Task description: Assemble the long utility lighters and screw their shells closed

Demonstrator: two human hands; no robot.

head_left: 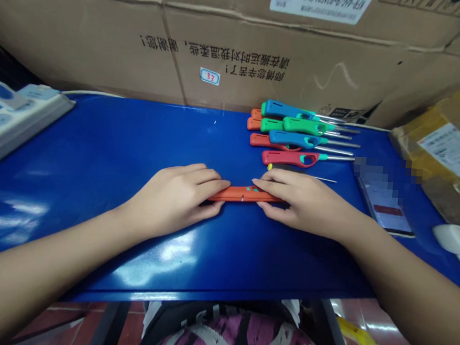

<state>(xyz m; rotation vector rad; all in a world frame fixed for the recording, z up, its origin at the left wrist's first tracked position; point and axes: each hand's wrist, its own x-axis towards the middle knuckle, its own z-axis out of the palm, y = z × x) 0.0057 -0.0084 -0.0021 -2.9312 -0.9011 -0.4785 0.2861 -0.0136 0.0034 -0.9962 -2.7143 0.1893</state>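
Note:
Between my two hands, low over the blue table, lies an orange lighter handle with a few green bits on its upper side. My left hand pinches its left end between thumb and fingers. The right end is gripped by my right hand, which hides the rest of it. Just behind the right hand lies a thin screwdriver with a yellow-tipped handle. Beyond it several long-necked lighters, among them a red one and a blue one, are heaped with their metal necks pointing right.
A large cardboard box walls off the back. At the left stands a white power strip. To the right are a phone, a yellow-taped parcel and a white mouse-like object. A yellow bottle lies on the floor.

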